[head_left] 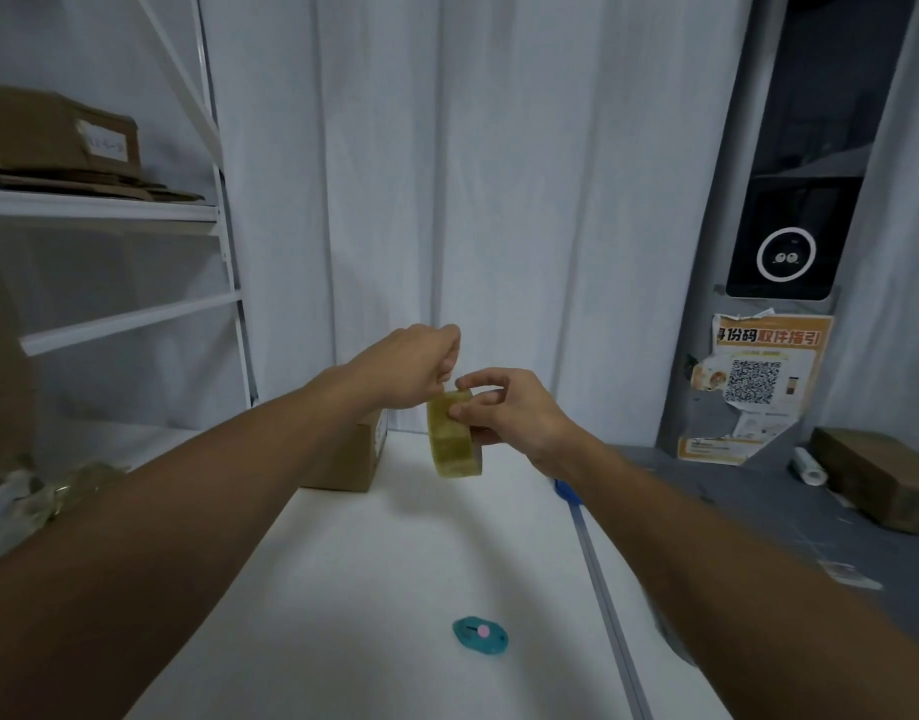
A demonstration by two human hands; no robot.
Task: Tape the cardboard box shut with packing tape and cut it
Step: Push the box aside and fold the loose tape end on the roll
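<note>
A yellowish roll of packing tape (453, 443) hangs in the air above the white table (384, 574), and my right hand (504, 407) holds it by its side and core. My left hand (413, 366) is closed just above the roll, its fingertips pinching at the top of the roll where the tape's end is. A small cardboard box (351, 462) stands on the table at the far left, partly hidden behind my left wrist. A small teal cutter with a pink button (480, 635) lies on the table near me.
White shelving (135, 314) on the left carries a labelled cardboard box (57, 132) and flattened cardboard. White curtains hang behind. To the right lie a grey surface, a brown parcel (878, 480), a white roll (809, 466) and a blue object (566, 491) under my right forearm.
</note>
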